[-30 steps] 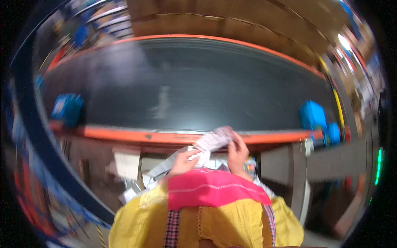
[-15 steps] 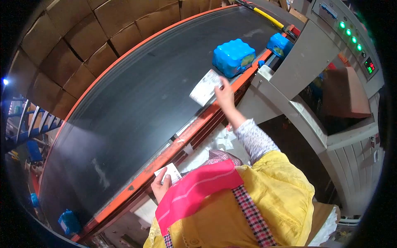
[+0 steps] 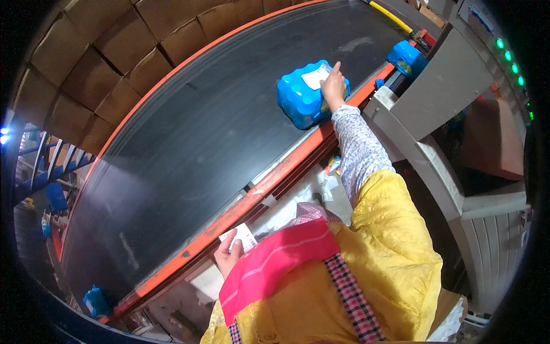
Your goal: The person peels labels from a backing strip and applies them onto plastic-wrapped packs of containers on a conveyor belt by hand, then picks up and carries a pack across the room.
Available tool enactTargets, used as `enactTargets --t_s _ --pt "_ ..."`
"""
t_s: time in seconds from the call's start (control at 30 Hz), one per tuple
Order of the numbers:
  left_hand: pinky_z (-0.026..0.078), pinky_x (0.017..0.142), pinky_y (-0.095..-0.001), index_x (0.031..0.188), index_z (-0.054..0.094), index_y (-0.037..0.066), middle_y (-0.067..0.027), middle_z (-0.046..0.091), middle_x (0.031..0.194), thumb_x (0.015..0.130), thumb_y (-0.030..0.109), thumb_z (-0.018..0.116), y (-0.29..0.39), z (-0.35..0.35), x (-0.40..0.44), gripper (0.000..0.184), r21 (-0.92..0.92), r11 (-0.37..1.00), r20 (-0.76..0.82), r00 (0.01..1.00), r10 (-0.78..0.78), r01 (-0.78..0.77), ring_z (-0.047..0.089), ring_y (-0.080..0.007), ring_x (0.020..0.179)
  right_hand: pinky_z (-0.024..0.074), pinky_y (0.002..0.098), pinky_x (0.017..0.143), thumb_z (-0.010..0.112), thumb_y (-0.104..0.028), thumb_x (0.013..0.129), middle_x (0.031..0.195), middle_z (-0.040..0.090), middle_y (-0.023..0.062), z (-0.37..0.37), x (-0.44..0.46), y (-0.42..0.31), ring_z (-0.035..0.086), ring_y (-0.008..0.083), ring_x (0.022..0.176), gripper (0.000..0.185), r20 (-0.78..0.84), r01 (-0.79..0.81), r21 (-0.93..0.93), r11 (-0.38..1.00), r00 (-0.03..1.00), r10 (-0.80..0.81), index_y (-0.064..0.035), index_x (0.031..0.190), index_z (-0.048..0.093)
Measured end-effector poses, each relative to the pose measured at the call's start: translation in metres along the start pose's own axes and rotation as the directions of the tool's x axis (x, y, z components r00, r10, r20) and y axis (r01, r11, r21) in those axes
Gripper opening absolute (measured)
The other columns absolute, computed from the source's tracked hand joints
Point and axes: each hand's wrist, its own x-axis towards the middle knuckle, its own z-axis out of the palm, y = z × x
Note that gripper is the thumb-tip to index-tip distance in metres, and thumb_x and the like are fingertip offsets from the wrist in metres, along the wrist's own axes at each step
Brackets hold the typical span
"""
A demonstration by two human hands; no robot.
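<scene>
A blue shrink-wrapped pack (image 3: pixel 299 102) with a bumpy top sits on the dark conveyor belt, near the orange rail. On its top lies a white printed label (image 3: pixel 317 75). My right hand (image 3: pixel 334 89) rests at the label's right edge, fingers stretched out and index finger pointing away from me; part of the label is hidden under it. Close to my body, my left hand (image 3: pixel 227 255) is closed on a small stack of white labels (image 3: pixel 243 235), thumb and fingers pinching it beside the rail.
The black belt (image 3: pixel 189 149) curves between orange rails (image 3: pixel 240 203). Another blue pack (image 3: pixel 407 57) is at the grey machine (image 3: pixel 441 86) on the right, and one more blue pack (image 3: pixel 96 301) is at lower left. Brown cartons (image 3: pixel 126 46) are stacked behind. Paper scraps lie below the rail.
The blue pack has come nearer along the belt. My right hand, which was holding the label in the air, has put it on the pack's top. My left hand keeps its labels.
</scene>
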Motion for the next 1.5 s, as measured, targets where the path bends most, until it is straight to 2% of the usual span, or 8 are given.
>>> enactTargets --t_s 0.17,0.33,0.5,0.6,1.03,1.2,1.37,1.5 --pt "0.027 0.045 -0.0192 0.119 0.057 -0.001 0.0063 0.046 0.060 0.087 0.000 0.054 -0.006 -0.008 0.000 0.033 -0.021 1.000 -0.024 1.000 0.000 0.000 0.036 -0.0015 0.051 0.0289 0.0485 0.104 0.069 -0.022 0.077 0.142 0.030 0.0222 0.019 -0.027 -0.009 0.026 0.0403 0.132 0.077 0.174 0.469 -0.135 0.873 0.879 -0.445 0.0026 0.137 0.028" --pt "0.029 0.047 -0.0189 0.119 0.057 -0.001 0.0062 0.048 0.062 0.086 0.001 0.055 -0.001 -0.014 -0.001 0.032 0.061 0.998 -0.019 1.000 0.022 -0.021 0.037 -0.0015 0.052 0.0140 0.0481 0.111 0.043 -0.069 0.080 0.147 0.014 0.0269 0.013 -0.075 -0.056 0.007 0.0413 0.138 0.097 0.502 0.387 -0.215 0.897 0.832 -0.238 0.0032 0.141 0.021" --pt "0.032 0.050 -0.0188 0.117 0.059 0.000 0.0049 0.051 0.067 0.086 0.003 0.056 -0.003 -0.021 -0.008 0.032 0.127 0.991 0.000 0.999 0.045 -0.045 0.039 -0.0011 0.056 0.0163 0.0481 0.111 0.047 -0.063 0.082 0.146 0.018 0.0269 0.000 -0.152 -0.120 0.013 0.0403 0.137 0.091 0.540 0.591 -0.003 0.807 0.680 -0.496 0.0030 0.140 0.025" --pt "0.044 0.084 -0.0256 0.116 0.060 0.002 -0.0108 0.067 0.099 0.084 0.008 0.059 -0.015 -0.034 -0.004 0.033 0.268 0.942 0.079 0.979 0.186 -0.200 0.058 -0.0126 0.092 0.0198 0.0456 0.110 0.056 -0.056 0.080 0.141 0.028 0.0289 -0.001 -0.200 -0.146 0.024 0.0415 0.133 0.088 0.435 0.704 0.228 0.672 0.544 -0.717 0.0100 0.133 0.032" --pt "0.048 0.082 -0.0329 0.120 0.058 0.008 -0.0203 0.064 0.104 0.081 0.002 0.056 0.069 -0.007 -0.115 0.039 0.242 0.854 -0.197 0.839 0.507 -0.460 0.063 -0.0258 0.097 0.0150 0.0485 0.110 0.057 -0.036 0.086 0.146 0.018 0.0271 -0.176 -0.266 -0.216 0.012 0.0389 0.138 0.077 0.482 0.814 0.432 0.387 0.154 -0.863 0.0103 0.137 0.023" --pt "0.049 0.081 -0.0326 0.126 0.053 0.009 -0.0191 0.062 0.107 0.079 -0.003 0.053 0.107 0.014 -0.178 0.048 0.295 0.818 -0.277 0.775 0.568 -0.495 0.062 -0.0259 0.099 0.0208 0.0456 0.109 0.056 -0.027 0.087 0.143 0.028 0.0251 -0.269 -0.266 -0.234 0.024 0.0375 0.135 0.059 0.373 0.712 0.667 0.219 -0.065 -0.925 0.0074 0.132 0.038" --pt "0.050 0.073 -0.0344 0.143 0.026 0.012 -0.0177 0.063 0.098 0.075 -0.009 0.049 0.134 0.007 -0.181 0.075 0.177 0.849 -0.290 0.798 0.529 -0.498 0.065 -0.0241 0.086 0.0382 0.0322 0.097 0.055 -0.004 0.082 0.123 0.055 0.0200 -0.297 -0.288 -0.248 0.051 0.0265 0.117 0.039 0.534 -0.085 0.761 0.643 -0.480 -0.696 0.0021 0.121 0.055" --pt "0.049 0.076 -0.0328 0.144 0.018 0.006 -0.0160 0.062 0.103 0.075 -0.004 0.057 0.108 0.008 -0.170 0.080 0.053 0.865 -0.400 0.783 0.477 -0.500 0.062 -0.0213 0.092 0.0430 0.0319 0.088 0.062 0.003 0.074 0.103 0.060 0.0131 -0.270 -0.311 -0.231 0.055 0.0229 0.098 0.026 0.294 -0.121 0.928 0.352 -0.342 -0.893 0.0012 0.100 0.067"
